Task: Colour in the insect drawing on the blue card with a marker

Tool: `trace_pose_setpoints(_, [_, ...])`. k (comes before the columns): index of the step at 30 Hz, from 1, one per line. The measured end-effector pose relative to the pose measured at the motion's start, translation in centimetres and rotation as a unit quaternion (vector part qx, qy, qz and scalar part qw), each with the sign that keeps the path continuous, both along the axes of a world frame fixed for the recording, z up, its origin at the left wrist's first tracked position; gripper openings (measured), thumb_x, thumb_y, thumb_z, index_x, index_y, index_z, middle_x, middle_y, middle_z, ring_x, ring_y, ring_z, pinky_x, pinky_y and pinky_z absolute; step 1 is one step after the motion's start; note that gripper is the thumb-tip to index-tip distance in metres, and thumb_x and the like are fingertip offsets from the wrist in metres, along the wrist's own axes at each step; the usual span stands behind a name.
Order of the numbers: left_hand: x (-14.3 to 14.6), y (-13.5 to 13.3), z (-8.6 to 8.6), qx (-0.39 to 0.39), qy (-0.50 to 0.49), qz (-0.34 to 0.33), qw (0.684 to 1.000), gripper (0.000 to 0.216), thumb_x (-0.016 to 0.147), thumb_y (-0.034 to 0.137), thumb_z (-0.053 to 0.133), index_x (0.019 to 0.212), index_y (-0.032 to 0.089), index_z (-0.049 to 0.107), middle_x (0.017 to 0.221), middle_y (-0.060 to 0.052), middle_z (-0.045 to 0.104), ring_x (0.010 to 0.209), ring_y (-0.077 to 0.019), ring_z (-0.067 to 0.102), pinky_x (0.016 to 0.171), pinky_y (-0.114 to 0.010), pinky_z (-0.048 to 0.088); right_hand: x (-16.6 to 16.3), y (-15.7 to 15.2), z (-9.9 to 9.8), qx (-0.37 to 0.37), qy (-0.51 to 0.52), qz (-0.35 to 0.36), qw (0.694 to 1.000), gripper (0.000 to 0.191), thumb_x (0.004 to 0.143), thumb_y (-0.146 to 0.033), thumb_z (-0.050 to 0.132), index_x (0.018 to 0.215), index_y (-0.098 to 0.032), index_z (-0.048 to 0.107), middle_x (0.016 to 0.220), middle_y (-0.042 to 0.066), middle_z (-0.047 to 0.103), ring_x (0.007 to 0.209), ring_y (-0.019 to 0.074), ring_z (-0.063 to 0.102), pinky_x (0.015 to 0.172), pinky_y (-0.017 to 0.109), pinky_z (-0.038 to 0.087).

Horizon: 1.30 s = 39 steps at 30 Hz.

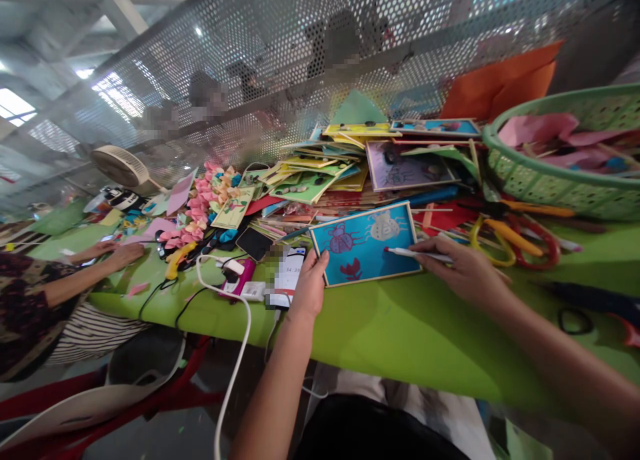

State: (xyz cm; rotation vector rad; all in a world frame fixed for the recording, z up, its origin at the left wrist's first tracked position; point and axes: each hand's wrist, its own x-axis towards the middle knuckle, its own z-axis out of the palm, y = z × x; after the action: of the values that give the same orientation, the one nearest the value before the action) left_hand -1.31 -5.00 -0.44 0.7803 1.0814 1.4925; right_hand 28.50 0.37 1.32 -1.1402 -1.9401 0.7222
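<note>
My left hand grips the lower left corner of a framed blue picture panel, thumb on its front. Two beetle drawings, one purple and one whitish, and a red flower shape show on the panel. A white marker with a red tip sits between the fingers of my right hand. Its tip is at the panel's surface, below the whitish beetle; whether it touches I cannot tell. The panel is tilted up over the green table.
Behind the panel lie stacked picture cards. Scissors and a green basket stand right. Left are a phone, a power strip with a white cable, a yellow glue gun and a co-worker's hands.
</note>
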Motion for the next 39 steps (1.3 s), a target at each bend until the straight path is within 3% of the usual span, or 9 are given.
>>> trace_pose_setpoints(7, [-0.1,0.0,-0.2,-0.004,0.019,0.001,1.000,0.044,0.086,0.054,0.086,0.118,0.025,0.076,0.131,-0.006,0.079,0.136,-0.0317,0.066,0.122,-0.051,0.047,0.1,0.1,-0.1,-0.007,-0.008,-0.008,1.000,0.035,0.096,-0.055,0.063,0.101,-0.024,0.079,0.092,0.009,0.083,0.083,0.0294,0.076,0.077,0.041,0.057])
trace_pose_setpoints(17, [0.0,0.0,0.1,0.007,0.016,-0.003,1.000,0.047,0.086,0.053,0.087,0.123,0.026,0.075,0.134,-0.005,0.078,0.136,-0.0316,0.066,0.120,-0.050,0.049,0.1,0.0,-0.1,-0.007,0.021,-0.020,1.000,0.044,0.094,-0.065,0.064,0.098,-0.024,0.079,0.088,0.008,0.081,0.077,0.0265,0.074,0.073,0.038,0.056])
trace_pose_setpoints(22, [-0.2,0.1,-0.5,0.002,0.031,-0.003,1.000,0.049,0.086,0.055,0.086,0.125,0.027,0.075,0.133,-0.005,0.078,0.132,-0.0314,0.069,0.119,-0.050,0.050,0.1,-0.1,0.0,-0.013,0.029,-0.006,0.999,0.039,0.094,-0.060,0.067,0.102,-0.023,0.080,0.083,0.006,0.079,0.070,0.0229,0.070,0.066,0.034,0.053])
trace_pose_setpoints(28, [-0.1,0.1,-0.4,0.006,0.024,-0.004,1.000,0.053,0.086,0.054,0.086,0.130,0.028,0.074,0.130,-0.005,0.079,0.130,-0.0306,0.069,0.120,-0.050,0.048,0.1,0.0,-0.4,0.010,0.013,-0.004,1.000,0.028,0.094,-0.049,0.067,0.101,-0.025,0.080,0.089,0.006,0.080,0.078,0.0259,0.074,0.077,0.039,0.056])
trace_pose_setpoints(39, [-0.5,0.2,-1.0,-0.004,0.064,0.004,0.998,0.051,0.085,0.061,0.085,0.121,0.026,0.076,0.129,-0.005,0.079,0.129,-0.0312,0.069,0.120,-0.050,0.047,0.0,0.3,-0.6,0.058,0.002,0.011,0.998,0.023,0.097,-0.044,0.066,0.101,-0.025,0.079,0.092,0.007,0.083,0.082,0.0283,0.077,0.077,0.040,0.057])
